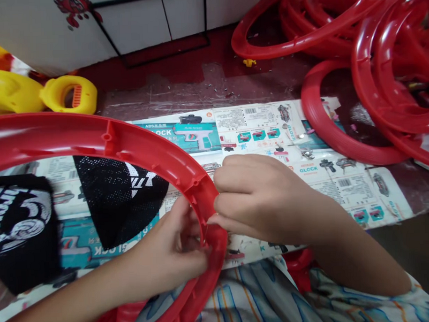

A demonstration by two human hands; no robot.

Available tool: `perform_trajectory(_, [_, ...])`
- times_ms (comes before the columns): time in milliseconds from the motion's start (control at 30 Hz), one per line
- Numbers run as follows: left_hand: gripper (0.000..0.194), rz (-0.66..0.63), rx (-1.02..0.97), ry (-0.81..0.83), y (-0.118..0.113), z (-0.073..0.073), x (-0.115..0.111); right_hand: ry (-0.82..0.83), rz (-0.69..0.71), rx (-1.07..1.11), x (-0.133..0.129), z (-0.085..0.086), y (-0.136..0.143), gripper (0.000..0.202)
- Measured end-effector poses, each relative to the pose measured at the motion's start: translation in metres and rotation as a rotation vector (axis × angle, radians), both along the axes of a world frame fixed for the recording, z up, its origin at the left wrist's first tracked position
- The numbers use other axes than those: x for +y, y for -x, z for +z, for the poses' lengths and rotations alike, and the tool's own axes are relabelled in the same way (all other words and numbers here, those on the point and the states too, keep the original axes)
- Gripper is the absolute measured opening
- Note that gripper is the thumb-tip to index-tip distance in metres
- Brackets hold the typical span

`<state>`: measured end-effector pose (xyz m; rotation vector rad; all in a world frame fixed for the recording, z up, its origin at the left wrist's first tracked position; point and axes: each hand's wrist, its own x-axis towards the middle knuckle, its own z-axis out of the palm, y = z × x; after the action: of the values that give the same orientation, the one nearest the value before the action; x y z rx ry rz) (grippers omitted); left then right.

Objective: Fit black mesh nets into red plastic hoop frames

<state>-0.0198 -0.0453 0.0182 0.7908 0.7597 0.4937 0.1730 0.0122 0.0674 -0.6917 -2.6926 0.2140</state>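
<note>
A large red plastic ring, with ribs and small posts inside its channel, fills the left and centre of the head view. My left hand grips its inner edge at the lower right of the ring, thumb and fingers on the rim. My right hand is closed beside the outer edge of the same part, its thumb and forefinger pinched at the channel. Whatever lies between those fingertips is too small or hidden to make out. Black mesh fabric with white print shows through the ring.
Printed cardboard sheets cover the table. More red rings are piled at the right and back right. Yellow plastic parts lie at the left. Another black printed fabric piece is at the far left. A white panel stands behind.
</note>
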Motion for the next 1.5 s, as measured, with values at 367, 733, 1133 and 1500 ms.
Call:
perform_trajectory(367, [0.045,0.007,0.024,-0.102,0.0,-0.001,-0.004,-0.066,-0.064,0.012,-0.008,-0.003,0.009,0.034])
perform_trajectory(733, [0.046,-0.04,0.2,-0.169,0.006,-0.009,-0.005,0.015,-0.067,-0.015,-0.002,-0.002,0.01,0.03])
perform_trajectory(1133, [0.05,-0.056,0.144,-0.074,0.001,-0.001,-0.004,0.019,-0.076,-0.141,-0.003,-0.004,0.01,0.023])
perform_trajectory(1500, [0.048,-0.156,0.069,-0.018,0.013,-0.006,-0.002,0.185,-0.106,-0.19,-0.004,-0.001,0.009,0.012])
